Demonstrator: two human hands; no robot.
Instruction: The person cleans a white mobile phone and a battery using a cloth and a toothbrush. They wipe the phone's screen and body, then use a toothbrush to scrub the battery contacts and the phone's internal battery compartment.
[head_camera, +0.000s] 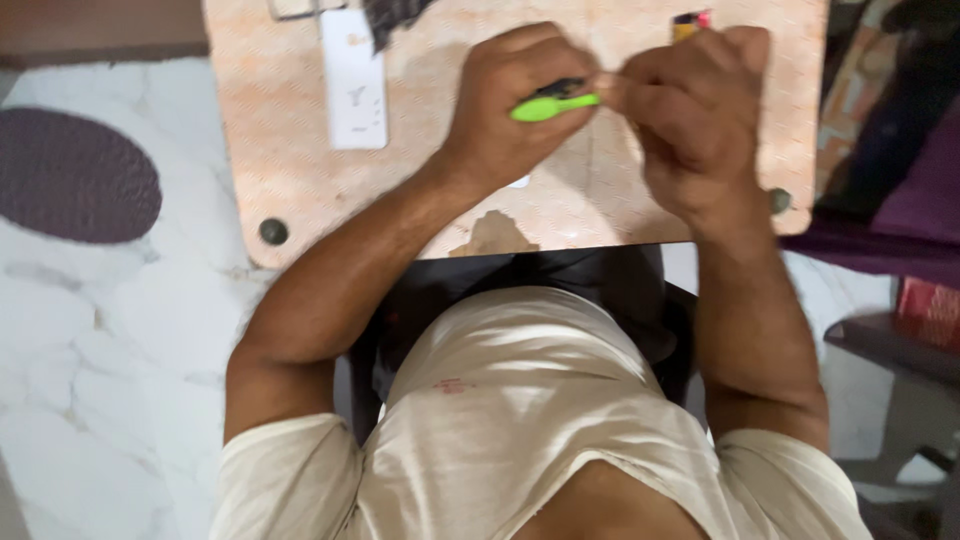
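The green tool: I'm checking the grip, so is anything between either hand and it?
Nothing visible. The left hand is closed around the green tool, and the right hand's fingertips meet its tip above the table. Their contact is partly hidden.

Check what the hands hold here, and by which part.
Left hand grips a bright green tool around its near end; right hand pinches its far tip.

Glossy green plastic tool (553, 105); matt speckled laminate table (290, 170); polished marble floor (120, 300).
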